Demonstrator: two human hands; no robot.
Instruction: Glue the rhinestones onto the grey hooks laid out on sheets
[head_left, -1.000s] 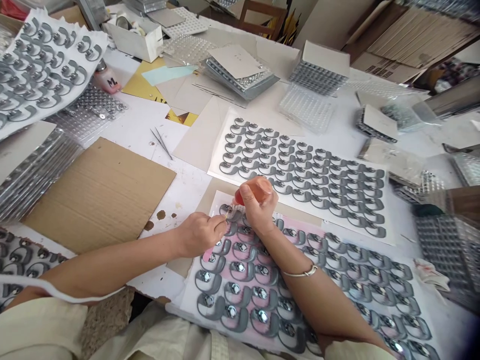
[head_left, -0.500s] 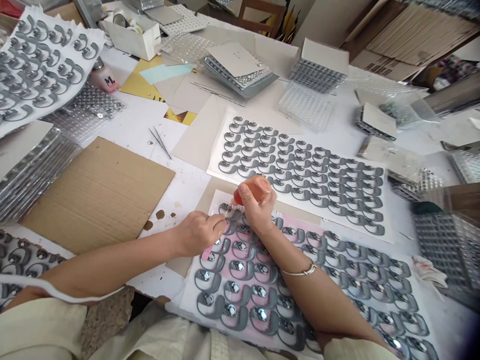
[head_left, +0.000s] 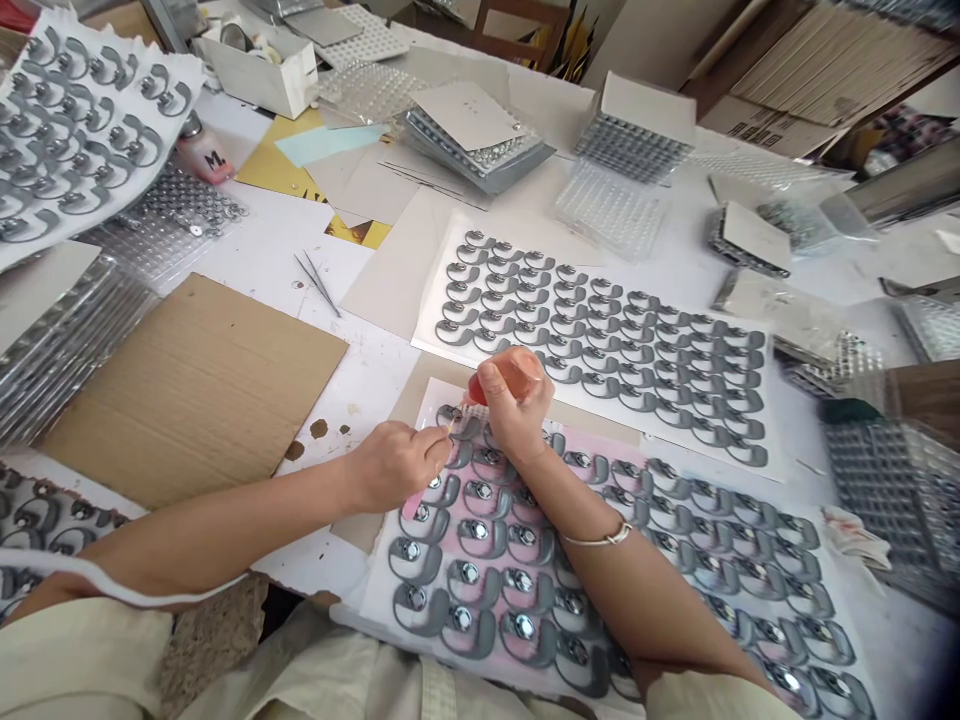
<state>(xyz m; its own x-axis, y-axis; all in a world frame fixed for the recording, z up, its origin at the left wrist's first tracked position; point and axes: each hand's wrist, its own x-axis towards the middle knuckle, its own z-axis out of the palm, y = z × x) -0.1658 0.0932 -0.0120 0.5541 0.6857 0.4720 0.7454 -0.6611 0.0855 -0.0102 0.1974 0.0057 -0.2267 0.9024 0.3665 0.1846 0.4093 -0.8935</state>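
Note:
My left hand (head_left: 396,466) is closed in a pinch near the upper left corner of a pink-and-white sheet (head_left: 422,400); a thin light stick and a pink handle (head_left: 412,503) show at its fingers. My right hand (head_left: 519,408) is wrapped round a small orange-red bottle (head_left: 504,376), tilted with its tip toward the left fingers. Beneath both hands, the sheet carries rows of grey curved pieces (head_left: 481,537), many with a shiny round stone. A second white sheet (head_left: 430,338) with similar grey pieces lies just beyond my right hand.
A brown cardboard piece (head_left: 196,390) lies left, with tweezers (head_left: 318,284) beyond it. A pink bottle (head_left: 204,150) stands beside a raised sheet of grey pieces (head_left: 82,130). Farther back are a white box (head_left: 296,85) and stacked trays (head_left: 636,125). A crumpled tissue (head_left: 856,537) lies right.
Both hands hold nearly the same pose and place, still gripping their items. The whole view has shifted very slightly.

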